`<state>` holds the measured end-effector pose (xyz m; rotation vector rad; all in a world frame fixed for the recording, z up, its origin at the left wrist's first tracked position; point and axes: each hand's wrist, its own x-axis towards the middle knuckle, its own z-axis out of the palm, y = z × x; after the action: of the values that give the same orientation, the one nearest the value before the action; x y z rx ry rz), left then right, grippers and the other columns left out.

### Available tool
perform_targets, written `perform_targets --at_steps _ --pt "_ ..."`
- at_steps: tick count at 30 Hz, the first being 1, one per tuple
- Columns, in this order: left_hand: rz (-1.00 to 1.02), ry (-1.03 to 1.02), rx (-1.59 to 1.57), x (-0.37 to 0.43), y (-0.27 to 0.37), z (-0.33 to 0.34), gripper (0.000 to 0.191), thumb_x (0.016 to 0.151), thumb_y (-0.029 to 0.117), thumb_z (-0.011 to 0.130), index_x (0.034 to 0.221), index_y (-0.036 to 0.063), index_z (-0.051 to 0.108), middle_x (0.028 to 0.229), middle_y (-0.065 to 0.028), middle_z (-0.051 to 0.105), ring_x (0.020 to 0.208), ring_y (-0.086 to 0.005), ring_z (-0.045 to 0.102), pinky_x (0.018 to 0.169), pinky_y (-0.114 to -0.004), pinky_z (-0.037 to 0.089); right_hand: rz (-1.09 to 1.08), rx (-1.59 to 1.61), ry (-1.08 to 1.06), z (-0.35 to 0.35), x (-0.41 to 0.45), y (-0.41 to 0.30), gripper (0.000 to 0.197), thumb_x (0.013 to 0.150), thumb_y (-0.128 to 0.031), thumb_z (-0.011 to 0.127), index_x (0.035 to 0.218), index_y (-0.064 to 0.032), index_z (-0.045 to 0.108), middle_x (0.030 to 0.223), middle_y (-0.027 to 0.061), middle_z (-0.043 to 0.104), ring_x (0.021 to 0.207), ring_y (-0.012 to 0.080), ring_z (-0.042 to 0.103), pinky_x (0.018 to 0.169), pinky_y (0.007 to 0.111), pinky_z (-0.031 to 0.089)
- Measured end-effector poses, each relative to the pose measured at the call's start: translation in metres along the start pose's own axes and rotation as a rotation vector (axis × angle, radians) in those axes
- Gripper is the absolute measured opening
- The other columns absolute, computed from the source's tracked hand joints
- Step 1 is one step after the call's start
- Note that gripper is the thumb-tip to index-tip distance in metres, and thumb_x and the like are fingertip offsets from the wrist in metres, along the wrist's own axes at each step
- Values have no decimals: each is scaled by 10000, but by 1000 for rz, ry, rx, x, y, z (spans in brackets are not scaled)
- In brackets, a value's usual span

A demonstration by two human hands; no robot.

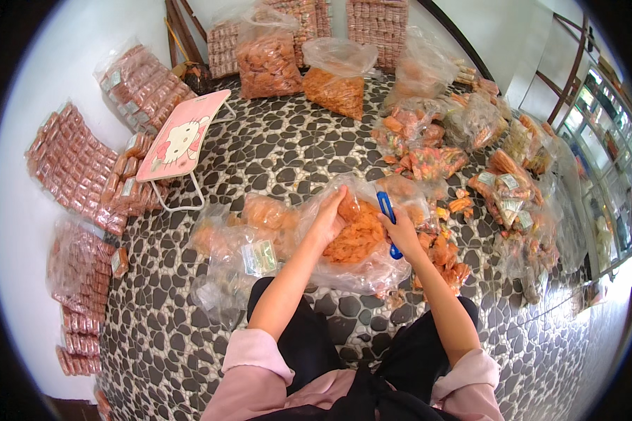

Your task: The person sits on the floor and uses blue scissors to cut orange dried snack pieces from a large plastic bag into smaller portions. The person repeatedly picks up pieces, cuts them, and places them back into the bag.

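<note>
Before me on the floor lies a wide clear plastic bag (371, 276), its mouth spread around a heap of orange chip-like food pieces (350, 242). Above the heap, my left hand (331, 217) grips a small packet of orange-brown food (349, 208). A blue utility knife (384, 202) is in my right hand (400, 231), its body pointing away from me at the bag's right side. Whether its blade is out I cannot tell. Left of the open bag are filled clear packets (266, 210) and a crumpled plastic wrapper with a printed label (259, 258).
A pink folding table (189, 131) with a cartoon cat stands at the left. Packed bundles (76, 158) line the left wall. Large filled bags (270, 63) stand at the back. Piled packets (511, 184) and loose orange pieces (445, 258) lie to the right, near a glass cabinet (598, 179).
</note>
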<state>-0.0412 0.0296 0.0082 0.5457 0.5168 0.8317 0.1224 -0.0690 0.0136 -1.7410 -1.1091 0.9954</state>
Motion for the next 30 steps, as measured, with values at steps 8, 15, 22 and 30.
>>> perform_targets --at_steps 8,15,22,30 --pt "-104 -36 96 -7 -23 7 321 857 332 589 1063 97 517 988 -21 547 899 -167 566 766 -330 482 -174 90 98 11 1 -16 209 774 -206 657 833 -12 606 584 23 534 539 86 490 510 257 392" --pt "985 -15 1305 -16 -23 14 339 806 195 630 1109 109 506 1133 -93 404 1095 -275 403 912 -379 374 -184 44 161 5 4 -14 193 786 -183 619 847 -1 602 586 29 525 521 87 466 501 267 380" --pt "1036 -248 1643 -24 -3 17 290 794 209 634 1063 135 554 1124 -112 407 1074 -297 414 939 -383 342 -87 255 -85 -7 5 -13 164 838 -175 573 892 -20 580 615 -7 506 518 66 464 468 230 370" --pt "69 -162 480 -14 -21 11 263 881 247 566 1075 72 541 1074 -15 532 923 -100 526 862 -265 418 -119 258 -127 -9 -1 -15 142 844 -171 572 869 -35 540 628 -15 498 522 53 459 468 218 369"
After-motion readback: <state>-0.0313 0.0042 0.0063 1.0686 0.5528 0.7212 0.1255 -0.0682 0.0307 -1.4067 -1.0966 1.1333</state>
